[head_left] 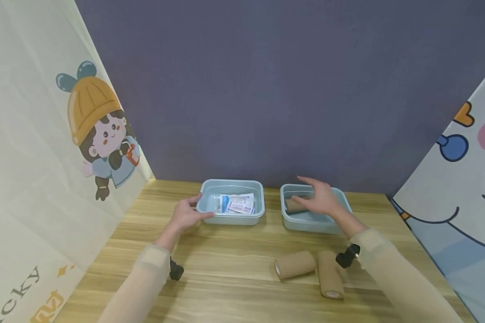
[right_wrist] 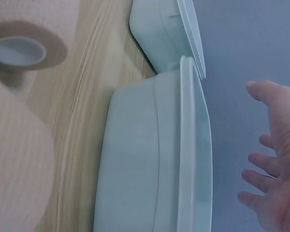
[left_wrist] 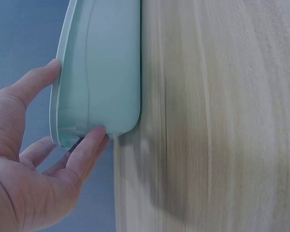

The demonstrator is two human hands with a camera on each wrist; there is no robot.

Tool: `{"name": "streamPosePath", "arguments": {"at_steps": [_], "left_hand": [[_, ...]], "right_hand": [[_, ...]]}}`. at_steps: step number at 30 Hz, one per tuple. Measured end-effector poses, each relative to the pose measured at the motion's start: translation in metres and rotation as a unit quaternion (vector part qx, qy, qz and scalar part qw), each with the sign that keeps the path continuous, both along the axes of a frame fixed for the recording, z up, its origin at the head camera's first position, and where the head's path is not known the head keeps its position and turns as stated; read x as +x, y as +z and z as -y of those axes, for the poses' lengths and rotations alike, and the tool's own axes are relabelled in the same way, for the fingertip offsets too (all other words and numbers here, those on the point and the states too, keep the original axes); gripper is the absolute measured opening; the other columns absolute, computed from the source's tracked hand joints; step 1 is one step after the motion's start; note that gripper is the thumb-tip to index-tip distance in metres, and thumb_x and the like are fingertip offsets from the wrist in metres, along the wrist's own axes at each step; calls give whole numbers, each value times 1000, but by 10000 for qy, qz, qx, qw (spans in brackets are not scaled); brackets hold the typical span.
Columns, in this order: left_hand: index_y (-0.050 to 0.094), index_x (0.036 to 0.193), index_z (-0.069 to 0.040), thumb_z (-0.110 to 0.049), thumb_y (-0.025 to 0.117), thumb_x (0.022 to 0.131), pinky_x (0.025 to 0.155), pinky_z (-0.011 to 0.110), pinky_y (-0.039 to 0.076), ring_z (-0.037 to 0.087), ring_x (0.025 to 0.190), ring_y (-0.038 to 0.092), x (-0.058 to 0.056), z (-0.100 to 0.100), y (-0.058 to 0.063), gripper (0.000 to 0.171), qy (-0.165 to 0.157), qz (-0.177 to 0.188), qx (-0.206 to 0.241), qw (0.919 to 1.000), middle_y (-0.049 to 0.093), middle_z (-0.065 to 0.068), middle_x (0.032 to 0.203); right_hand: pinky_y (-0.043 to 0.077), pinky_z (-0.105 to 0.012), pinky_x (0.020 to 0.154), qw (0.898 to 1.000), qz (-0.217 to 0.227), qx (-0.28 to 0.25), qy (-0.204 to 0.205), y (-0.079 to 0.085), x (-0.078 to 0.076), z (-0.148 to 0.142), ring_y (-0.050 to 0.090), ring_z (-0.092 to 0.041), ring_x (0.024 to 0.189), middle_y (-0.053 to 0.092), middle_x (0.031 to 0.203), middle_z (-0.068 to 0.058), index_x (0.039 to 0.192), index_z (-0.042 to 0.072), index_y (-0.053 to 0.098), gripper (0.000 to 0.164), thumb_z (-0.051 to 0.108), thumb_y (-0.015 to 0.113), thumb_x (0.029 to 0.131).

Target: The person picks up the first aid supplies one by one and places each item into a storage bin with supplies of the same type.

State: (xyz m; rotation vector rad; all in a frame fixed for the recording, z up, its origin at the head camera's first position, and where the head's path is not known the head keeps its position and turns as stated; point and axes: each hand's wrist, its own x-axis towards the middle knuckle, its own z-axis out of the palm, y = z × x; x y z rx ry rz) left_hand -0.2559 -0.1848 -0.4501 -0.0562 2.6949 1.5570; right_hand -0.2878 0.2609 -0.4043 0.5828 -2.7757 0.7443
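Observation:
At the back of the table, a pale blue-green plastic bin [head_left: 234, 220] holds a few white packets [head_left: 240, 204] with blue and pink print. My left hand [head_left: 186, 214] grips this bin's left front corner, its thumb along the front rim and its fingers at the left end. My right hand [head_left: 321, 199] is over a second such bin [head_left: 311, 226], fingers spread and nothing held. Inside that bin lies a tan bandage roll [head_left: 293, 206], partly hidden by the hand. The right wrist view shows the right hand [right_wrist: 280, 169] apart from the bin's rim [right_wrist: 186, 145].
Two more tan bandage rolls lie on the wooden table [head_left: 226, 269] in front of the right bin: one bandage roll [head_left: 295, 264] sideways, the other bandage roll [head_left: 330, 276] pointing toward me. A dark blue-grey wall [head_left: 258, 89] stands right behind the bins, with printed panels at both sides.

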Motion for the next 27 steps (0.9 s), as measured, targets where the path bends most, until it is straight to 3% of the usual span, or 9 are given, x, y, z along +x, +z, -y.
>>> {"name": "streamPosePath", "arguments": {"at_steps": [2, 4, 6, 8, 19, 27], "left_hand": [[47, 158, -5, -31, 97, 77, 105, 46, 57, 41, 130, 63, 0, 1, 0, 99, 10, 24, 32, 10000, 52, 31, 156], [47, 158, -5, -32, 97, 77, 107, 47, 56, 41, 132, 62, 1, 2, -1, 98, 28, 24, 4, 10000, 52, 31, 156], [48, 158, -5, -30, 97, 77, 107, 48, 56, 41, 132, 61, 1, 3, -1, 98, 71, 42, 20, 10000, 52, 30, 157], [48, 158, -6, -29, 97, 77, 107, 47, 56, 41, 132, 61, 0, 3, -1, 97, 82, 54, 26, 9999, 52, 29, 158], [47, 158, -5, -33, 96, 79, 107, 47, 55, 40, 130, 62, 1, 1, 1, 98, -10, 24, -37, 10000, 52, 30, 156], [46, 159, -5, -33, 95, 80, 112, 51, 52, 41, 135, 59, -1, 1, 1, 97, -47, 47, -73, 10000, 52, 29, 158]], "right_hand": [[54, -60, 98, 10000, 29, -6, -30, -1, 1, -4, 58, -28, 59, 57, 153, -28, 156, 4, 52, 75, 40, 79, 95], [51, -67, 106, 10000, 32, -25, -51, 0, 1, -8, 71, -44, 91, 57, 154, -28, 156, 4, 52, 76, 41, 78, 95], [48, -70, 109, 9999, -7, -41, -94, 0, 2, -12, 65, -52, 121, 57, 154, -28, 156, 5, 52, 76, 42, 78, 95], [47, -71, 110, 9999, -34, -70, -153, 2, 2, -16, 59, -53, 132, 56, 154, -28, 156, 5, 52, 76, 42, 78, 94], [44, -73, 111, 9972, 255, -96, -694, 3, 16, -53, 51, -54, 141, 52, 158, -28, 157, 7, 50, 83, 51, 79, 93], [41, -74, 113, 9967, 343, -24, -732, -4, 22, -79, 46, -55, 144, 50, 160, -29, 158, 2, 47, 86, 50, 78, 94]]}}
